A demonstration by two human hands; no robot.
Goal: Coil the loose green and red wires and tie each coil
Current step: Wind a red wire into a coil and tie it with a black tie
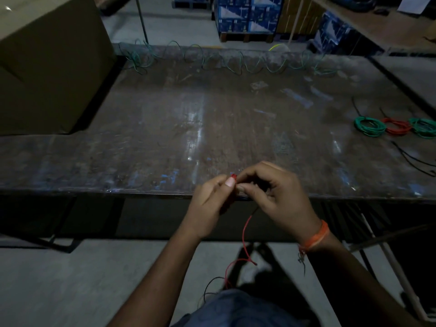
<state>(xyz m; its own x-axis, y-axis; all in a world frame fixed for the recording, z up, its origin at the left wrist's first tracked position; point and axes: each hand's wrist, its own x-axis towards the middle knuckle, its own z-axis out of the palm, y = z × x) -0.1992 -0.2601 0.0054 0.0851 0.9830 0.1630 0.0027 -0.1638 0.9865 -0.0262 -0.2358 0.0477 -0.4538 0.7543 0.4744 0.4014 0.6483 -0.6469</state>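
A: Starting nearest the camera, what hangs below the table's front edge?

B: A loose red wire (245,232). It drops from between the two hands, runs down past the front edge of the table (141,128), and loops near the person's lap, where a thin black strand (210,285) curls beside it.

A: And the hands?

B: Both meet right at the table's front edge. The left hand (210,204) pinches the top of the red wire between thumb and curled fingers; a red tip shows just above the thumbnail. The right hand (280,194), with an orange band (316,237) on its wrist, has its fingers curled in toward the same spot. It pinches the wire right beside the left thumb, though the contact is blurred.

A: So the wire sits where relative to the grip?

B: Its upper end is inside both pinches; the rest trails downward, below the table edge.

A: Farther across the table?

B: Toward the table's right side lie three finished coils touching in a row: a green coil (369,126), a red coil (396,126), another green coil (424,127). Black ties (412,161) lie just nearer than them.

A: At the far edge?

B: Loose green wire (236,62) sprawls in loops along it. A cardboard box (52,67) stands at the table's left.
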